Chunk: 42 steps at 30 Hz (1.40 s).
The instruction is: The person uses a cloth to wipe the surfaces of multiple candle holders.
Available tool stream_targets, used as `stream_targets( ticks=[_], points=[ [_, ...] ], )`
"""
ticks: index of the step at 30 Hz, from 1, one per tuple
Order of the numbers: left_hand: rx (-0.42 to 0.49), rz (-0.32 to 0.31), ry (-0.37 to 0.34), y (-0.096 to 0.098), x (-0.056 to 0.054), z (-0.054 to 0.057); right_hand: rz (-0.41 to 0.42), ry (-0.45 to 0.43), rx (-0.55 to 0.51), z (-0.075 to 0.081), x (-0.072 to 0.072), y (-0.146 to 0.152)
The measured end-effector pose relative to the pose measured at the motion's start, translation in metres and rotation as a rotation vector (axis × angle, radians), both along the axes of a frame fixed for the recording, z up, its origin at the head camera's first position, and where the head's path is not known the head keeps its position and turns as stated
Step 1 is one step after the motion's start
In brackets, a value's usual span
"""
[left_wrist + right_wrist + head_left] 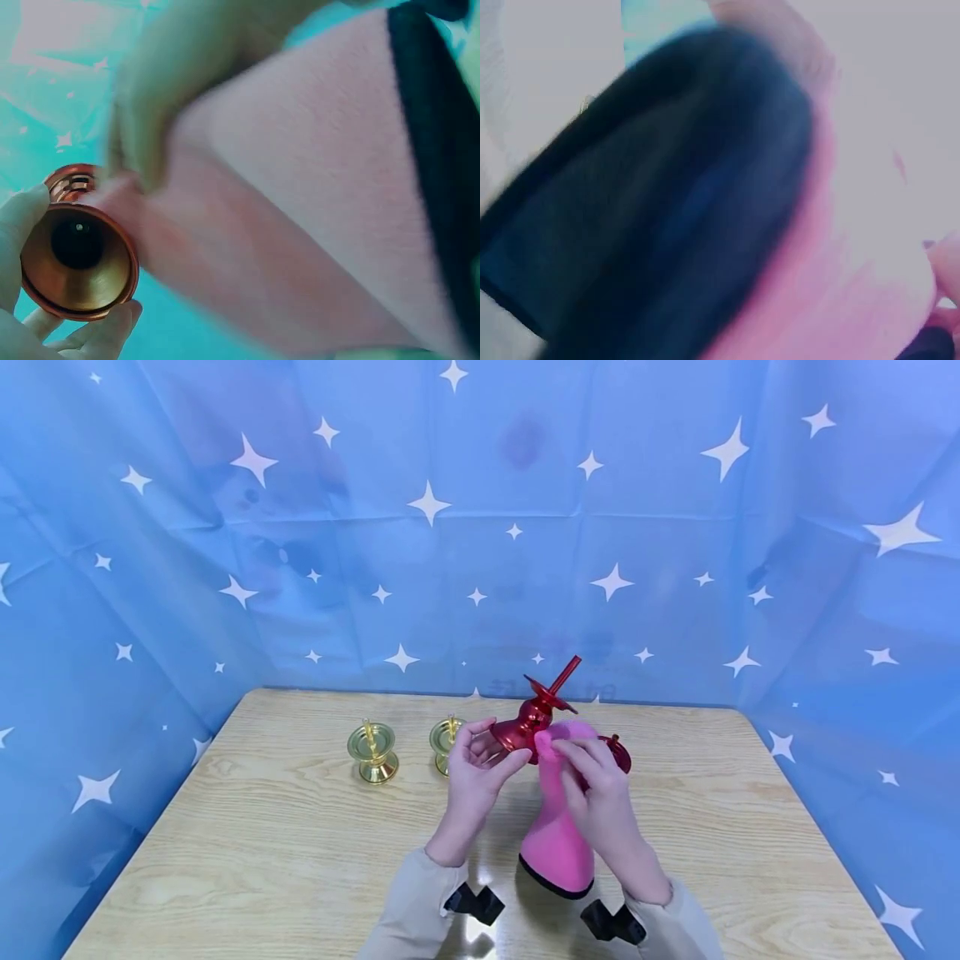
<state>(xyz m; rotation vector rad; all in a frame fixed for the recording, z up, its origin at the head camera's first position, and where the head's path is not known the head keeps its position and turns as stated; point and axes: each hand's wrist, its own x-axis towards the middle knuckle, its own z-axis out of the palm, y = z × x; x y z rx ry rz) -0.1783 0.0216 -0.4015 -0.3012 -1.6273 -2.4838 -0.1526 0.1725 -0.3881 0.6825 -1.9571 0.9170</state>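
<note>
My left hand (480,768) grips a shiny red candle holder (534,714) by its flared foot, tilted so that its dish and long spike point up and to the right. In the left wrist view the hollow underside of the candle holder (94,289) faces the camera, with fingers and thumb round its rim. My right hand (596,793) pinches the upper end of a pink cloth (558,835) with a black edge, which hangs down beneath it. Bunched cloth overlaps the red foot in the head view. The blurred cloth (832,285) fills much of the right wrist view.
Two brass holders with upright spikes stand at the left, one apart (377,764) and one (441,739) partly behind my left hand. Another red piece (619,754) shows behind my right hand. The wooden table (247,827) ends at a blue star-patterned curtain (525,568).
</note>
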Motion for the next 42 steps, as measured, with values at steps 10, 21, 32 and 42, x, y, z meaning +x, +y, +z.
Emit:
stream_targets(
  ticks=[10, 21, 32, 42],
  points=[
    [-0.009, -0.005, 0.004, -0.001, 0.002, 0.005, -0.033, -0.004, -0.163, 0.001, 0.006, -0.004],
    [-0.051, -0.04, 0.028, -0.005, 0.004, 0.008, -0.064, 0.098, -0.141, -0.002, -0.001, -0.007],
    [0.033, -0.142, -0.038, -0.009, 0.004, 0.008, -0.006, -0.363, -0.386, 0.005, -0.006, -0.003],
    [-0.033, -0.133, -0.069, -0.008, 0.006, 0.008, -0.055, -0.802, -0.634, 0.009, -0.018, 0.001]
  ],
)
